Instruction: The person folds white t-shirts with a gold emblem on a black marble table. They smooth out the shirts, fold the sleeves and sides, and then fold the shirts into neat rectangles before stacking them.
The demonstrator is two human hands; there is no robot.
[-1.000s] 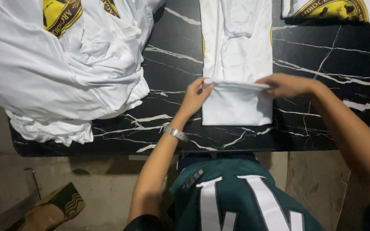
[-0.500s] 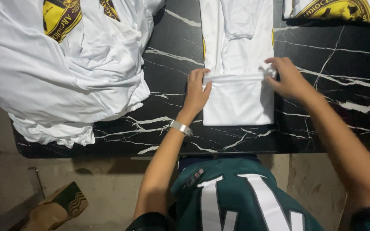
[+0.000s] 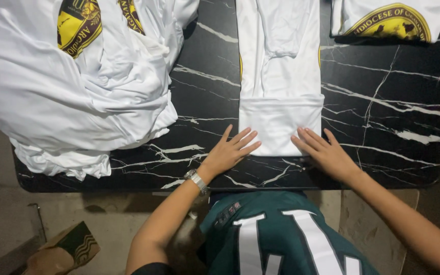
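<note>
A white shirt (image 3: 280,76) lies as a long narrow strip down the middle of the black marble table (image 3: 383,117), its bottom end folded up into a flat band. My left hand (image 3: 230,150) rests flat, fingers spread, at the near left corner of that fold. My right hand (image 3: 322,150) lies flat at the near right corner. Neither hand grips the cloth. A silver watch (image 3: 197,179) is on my left wrist.
A loose pile of white shirts (image 3: 72,86) with yellow round emblems covers the table's left side and hangs over its edge. A folded shirt with a yellow emblem (image 3: 390,19) lies at the far right. A brown paper bag (image 3: 62,249) stands on the floor at lower left.
Both hands let go of the folded edge and moved back toward me, down to the near end of the shirt. The bottom fold now lies flat.
</note>
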